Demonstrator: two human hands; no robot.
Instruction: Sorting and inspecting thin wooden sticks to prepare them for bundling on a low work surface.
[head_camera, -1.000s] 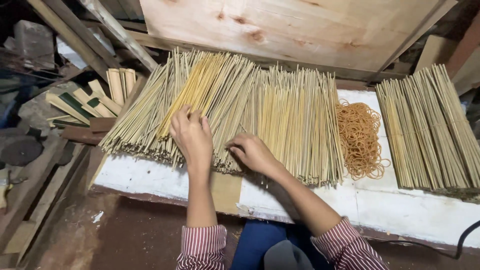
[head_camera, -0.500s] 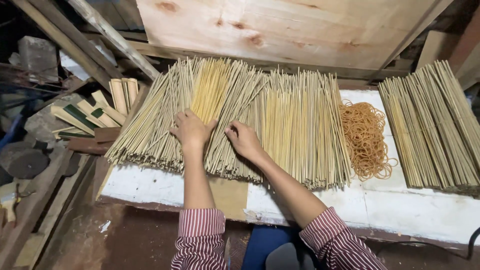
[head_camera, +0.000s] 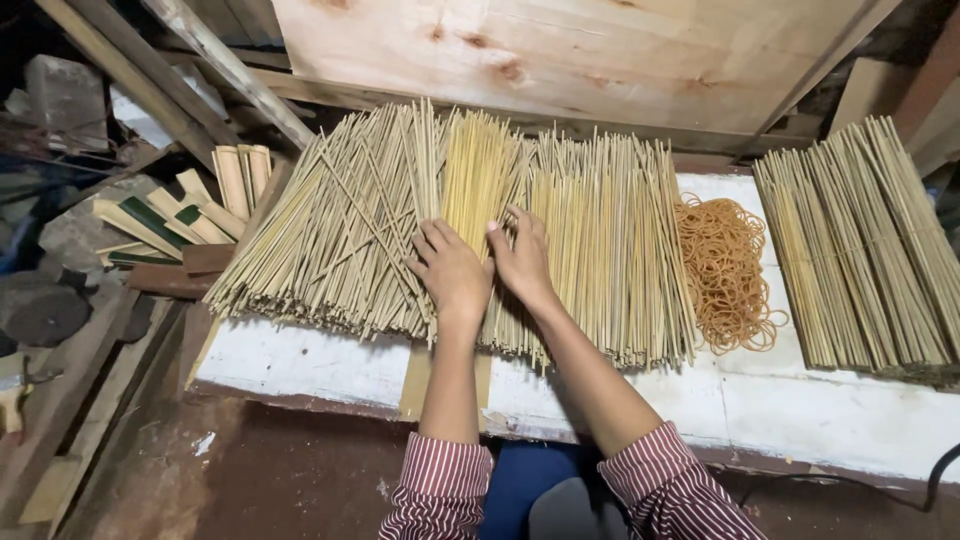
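Left hand (head_camera: 452, 272) and right hand (head_camera: 522, 258), grips spread flat, touching on yellow sticks (head_camera: 478, 170); rubber bands (head_camera: 722, 272) at 3 o'clock.

You are working at a white, chipped bench top (head_camera: 300, 360) whose paint is wearing through along the near edge. A broad heap of thin bamboo sticks (head_camera: 350, 230) is lying across its left and middle part, the stick ends overhanging toward you; a yellower bunch (head_camera: 478, 165) is sitting within the heap. Just beside the heap on the right, a loose pile of orange rubber bands (head_camera: 722, 270) is resting on the white surface. Further right, set apart from the bands, tied bundles of sticks (head_camera: 860, 250) are lying side by side.
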